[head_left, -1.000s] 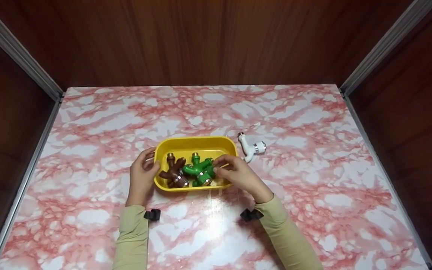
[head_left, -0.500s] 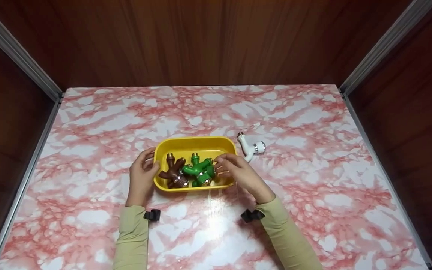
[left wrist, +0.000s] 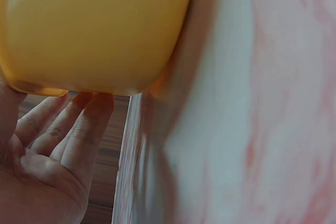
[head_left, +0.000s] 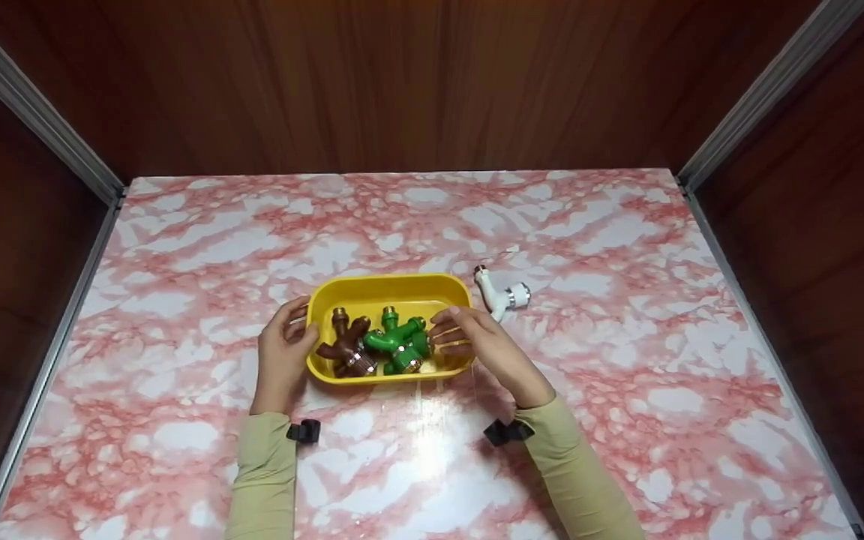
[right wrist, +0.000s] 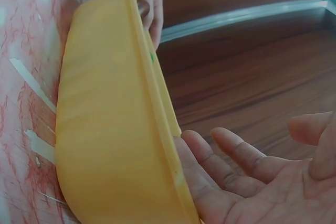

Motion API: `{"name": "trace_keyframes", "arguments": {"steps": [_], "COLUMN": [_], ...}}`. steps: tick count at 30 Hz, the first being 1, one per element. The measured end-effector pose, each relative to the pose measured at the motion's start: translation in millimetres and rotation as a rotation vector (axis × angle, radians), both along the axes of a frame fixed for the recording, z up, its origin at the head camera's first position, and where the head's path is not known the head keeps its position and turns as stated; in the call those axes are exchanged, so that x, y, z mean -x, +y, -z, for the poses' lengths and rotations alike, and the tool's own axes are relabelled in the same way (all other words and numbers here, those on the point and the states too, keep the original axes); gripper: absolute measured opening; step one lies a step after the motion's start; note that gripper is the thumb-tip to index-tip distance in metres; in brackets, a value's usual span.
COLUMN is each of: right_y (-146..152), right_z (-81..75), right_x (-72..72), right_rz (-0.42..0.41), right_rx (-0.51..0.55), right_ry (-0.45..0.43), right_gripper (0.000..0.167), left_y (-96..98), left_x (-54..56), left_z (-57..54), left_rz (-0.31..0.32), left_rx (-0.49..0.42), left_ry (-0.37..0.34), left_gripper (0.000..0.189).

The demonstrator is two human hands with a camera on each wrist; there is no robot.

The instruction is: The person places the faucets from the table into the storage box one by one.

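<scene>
A yellow plastic tub (head_left: 387, 289) holds brown taps (head_left: 348, 343) on its left and green taps (head_left: 396, 339) beside them, heaped over one another. My left hand (head_left: 280, 358) grips the tub's left end, thumb at the rim and fingers round the outside. In the left wrist view the fingers (left wrist: 79, 135) reach up to the tub's edge. Over the right rim lies my right hand (head_left: 498, 352), fingers loosely spread just right of the green taps, holding nothing. The right wrist view has its fingers (right wrist: 202, 156) at the rim, thumb apart.
A white tap (head_left: 499, 296) with a chrome-banded knob lies on the table just past the tub's right end, close to the right hand. The red and white marbled table (head_left: 417, 217) ends at brown wood panels (head_left: 402, 90) with metal corner strips.
The right hand's fingers have drawn back slightly right from the green taps and spread apart. My left hand keeps its place on the tub, and the taps lie nearly as before.
</scene>
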State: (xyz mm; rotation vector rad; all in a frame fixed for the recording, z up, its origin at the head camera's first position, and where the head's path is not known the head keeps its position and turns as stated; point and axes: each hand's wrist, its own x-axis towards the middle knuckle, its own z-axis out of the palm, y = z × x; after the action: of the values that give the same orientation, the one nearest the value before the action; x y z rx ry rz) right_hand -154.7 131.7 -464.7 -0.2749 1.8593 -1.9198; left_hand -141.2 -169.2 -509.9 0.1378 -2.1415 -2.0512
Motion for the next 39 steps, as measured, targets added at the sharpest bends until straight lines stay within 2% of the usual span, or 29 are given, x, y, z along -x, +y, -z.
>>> {"name": "trace_keyframes", "arguments": {"steps": [4, 8, 14, 17, 23, 27, 29, 36, 39], "right_y": [4.2, 7.4, 12.5, 15.4, 21.5, 24.6, 26.1, 33.9, 37.8], "right_z": [3.1, 1.3, -0.9, -1.5, -1.2, -2.3, -2.9, -3.9, -3.8], "right_x": [1.3, 2.7, 2.8, 2.0, 1.0, 1.2, 1.4, 1.4, 1.1], "right_rz": [-0.003, -0.017, -0.023, -0.025, -0.02, 0.002, 0.015, 0.059, 0.072], "right_rx": [0.023, 0.053, 0.04, 0.039, 0.067, 0.091, 0.096, 0.108, 0.12], "right_ry": [-0.019, -0.04, -0.025, -0.009, 0.007, -0.022, -0.037, -0.065, -0.075], "right_gripper": [0.051, 0.049, 0.049, 0.051, 0.054, 0.052, 0.051, 0.056, 0.058], "left_y": [1.1, 1.2, 0.5, -1.0, -4.6, -4.5, -4.4, -0.8, -0.3], "left_x": [-2.1, -2.4, -1.9, 0.1, 7.8, 8.7, 8.2, 0.2, -1.1], "left_z": [-5.2, -6.2, -4.3, 1.4, 23.4, 26.3, 24.5, 0.9, -2.8], "left_rz": [0.005, 0.006, 0.008, 0.011, -0.017, -0.026, -0.023, 0.015, 0.015], "left_rx": [0.019, 0.028, 0.022, 0.01, 0.002, -0.008, -0.017, -0.029, -0.028], "left_ry": [-0.004, 0.001, -0.001, 0.004, 0.02, 0.022, 0.017, 0.008, 0.0], "left_gripper": [0.045, 0.045, 0.046, 0.045, 0.044, 0.045, 0.045, 0.046, 0.045]}}
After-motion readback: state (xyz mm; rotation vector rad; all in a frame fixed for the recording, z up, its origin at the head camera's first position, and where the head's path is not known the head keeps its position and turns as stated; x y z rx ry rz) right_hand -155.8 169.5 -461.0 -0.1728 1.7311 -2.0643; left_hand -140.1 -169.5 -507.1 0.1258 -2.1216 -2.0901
